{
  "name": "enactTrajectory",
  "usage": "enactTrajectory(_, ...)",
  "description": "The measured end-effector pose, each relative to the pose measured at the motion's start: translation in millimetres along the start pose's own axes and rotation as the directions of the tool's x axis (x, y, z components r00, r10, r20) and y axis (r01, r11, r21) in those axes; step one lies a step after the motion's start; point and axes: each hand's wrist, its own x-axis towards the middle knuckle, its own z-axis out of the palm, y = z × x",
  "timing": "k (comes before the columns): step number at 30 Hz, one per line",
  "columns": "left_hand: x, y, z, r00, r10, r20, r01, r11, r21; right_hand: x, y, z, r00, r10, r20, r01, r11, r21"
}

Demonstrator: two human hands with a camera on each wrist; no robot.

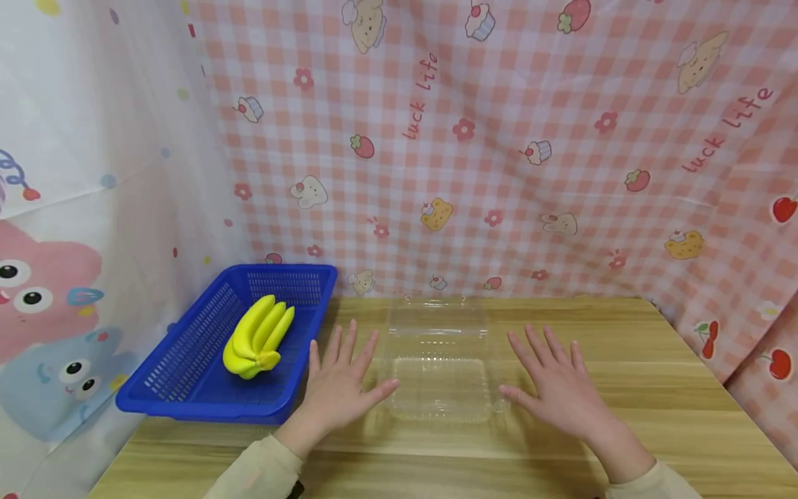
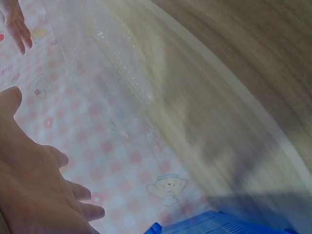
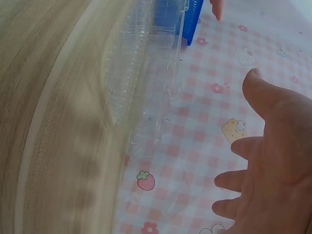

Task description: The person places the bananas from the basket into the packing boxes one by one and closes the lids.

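A clear plastic clamshell box (image 1: 441, 381) sits on the table with its lid (image 1: 436, 315) raised toward the back. To its left my left hand (image 1: 339, 391) is held with fingers spread, holding nothing, between the box and a blue basket (image 1: 293, 388). My right hand (image 1: 561, 398) mirrors it on the box's right side, fingers spread and nothing held. A bunch of yellow bananas (image 1: 255, 339) lies inside the basket. In the right wrist view the box (image 3: 141, 73) stands apart from the right hand (image 3: 282, 146); the left wrist view shows the left hand (image 2: 44, 175) with fingers extended.
The wooden table (image 1: 623, 360) carries the basket at left and the box at centre. A pink checked cloth (image 1: 467, 173) hangs along the back edge, and a white patterned cloth (image 1: 156, 173) hangs at the left, close to the basket.
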Motion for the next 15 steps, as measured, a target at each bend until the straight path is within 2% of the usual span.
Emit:
enactTrajectory(6,0.2,0.3,-5.8,0.999,0.037,-0.036,-0.037,0.999,0.017,5,1,0.5,0.999,0.025,-0.021,-0.023,0.998,0.059)
enactTrajectory(15,-1.7,1.5,-15.9,0.988,0.083,-0.130,-0.082,0.997,0.010,8,0,-0.8,0.993,0.023,-0.115,0.000,0.980,0.198)
